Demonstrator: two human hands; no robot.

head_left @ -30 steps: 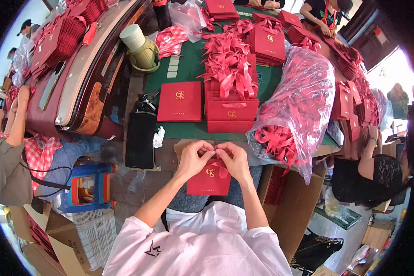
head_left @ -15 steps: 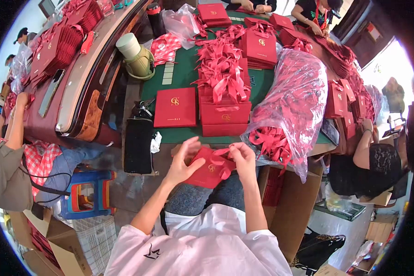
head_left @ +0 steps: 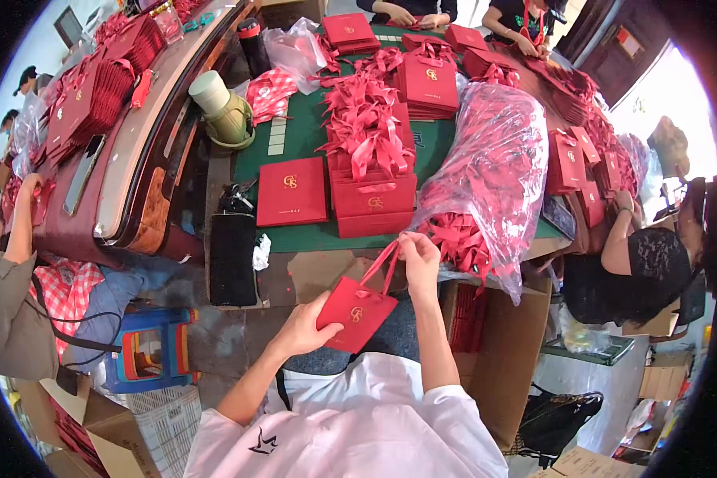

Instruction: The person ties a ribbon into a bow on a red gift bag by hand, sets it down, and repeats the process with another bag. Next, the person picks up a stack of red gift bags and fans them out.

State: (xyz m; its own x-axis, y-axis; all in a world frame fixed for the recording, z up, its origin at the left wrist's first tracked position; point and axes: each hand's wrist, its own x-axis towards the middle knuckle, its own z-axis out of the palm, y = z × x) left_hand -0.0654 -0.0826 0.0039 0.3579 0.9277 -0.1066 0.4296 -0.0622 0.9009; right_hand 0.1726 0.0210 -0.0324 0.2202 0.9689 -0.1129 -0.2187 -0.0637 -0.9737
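While both hands work below the table edge, one small red gift bag hangs between them, above the lap, tilted w/ its bottom corner toward the body. Count: 1 bag in hand; 1 flat red bag lying alone on the green table; 1 tall stack of finished bags just beside it, ribbons on top; further stacks at the far end, qty not countable. 1 clear plastic sack of red ribbons sits at the table's right edge, near the right hand. 1 green jug stands at the table's left corner. 1 black case lies on the lower ledge.

Left hand: forearm angled up from lower left, fingers curled, thumb on the bag's lower left edge; grip closed on the bag body. Right hand: raised higher, wrist bent, fingertips pinched tight on the ribbon handle, which runs taut from the bag's top up to the pinch.

Other people: 1 seated at right, 1 at left, approx. 2 at the far end, each apart from these hands.
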